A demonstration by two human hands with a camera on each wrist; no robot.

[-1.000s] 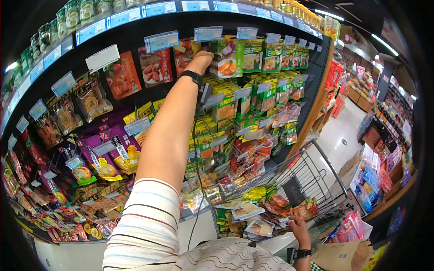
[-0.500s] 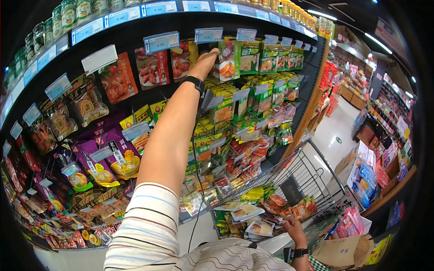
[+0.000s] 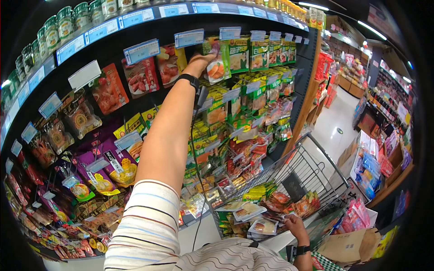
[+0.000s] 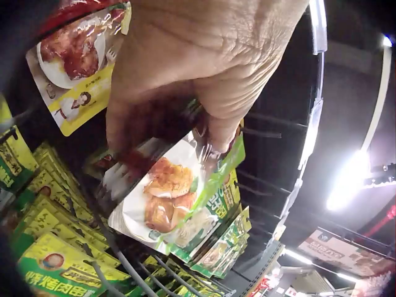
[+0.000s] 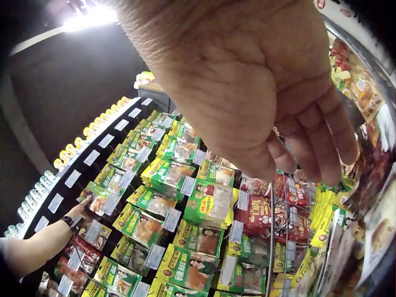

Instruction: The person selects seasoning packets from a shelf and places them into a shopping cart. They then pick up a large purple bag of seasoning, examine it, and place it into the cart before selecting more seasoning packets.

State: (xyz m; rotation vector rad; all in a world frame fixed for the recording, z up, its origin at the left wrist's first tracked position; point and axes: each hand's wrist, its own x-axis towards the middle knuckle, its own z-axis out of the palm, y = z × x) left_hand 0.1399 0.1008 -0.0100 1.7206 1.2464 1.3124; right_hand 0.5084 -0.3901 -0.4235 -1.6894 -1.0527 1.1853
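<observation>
Head view shows the left hand (image 3: 199, 64) raised to a display rack, gripping a food packet (image 3: 218, 68) with a green edge. Left wrist view confirms the grip: the thumb lies on one side of the packet and the fingers curl on the other, with the packet tilted and its picture of browned food facing the camera. The packet is in the upper hanging row, beneath a line of price tags (image 3: 189, 38), between a red-and-yellow packet (image 3: 172, 65) to the left and green packets (image 3: 238, 54) to the right. Whether it is free of its hook cannot be told.

The right hand (image 3: 296, 226) is low, at the near side of a shopping cart (image 3: 294, 188). Right wrist view shows its fingers loosely extended, with nothing visible in its grasp; contact with the goods below cannot be confirmed. Pale flat packets (image 3: 248, 211) lie in the cart just beside this hand, with yellow-green packets (image 3: 259, 193) behind them.

Glass jars (image 3: 65, 28) stand on the shelf above the rack. Purple bags (image 3: 121, 166) hang below, left of the raised arm. A brown paper bag (image 3: 346, 247) is near the right wrist.
</observation>
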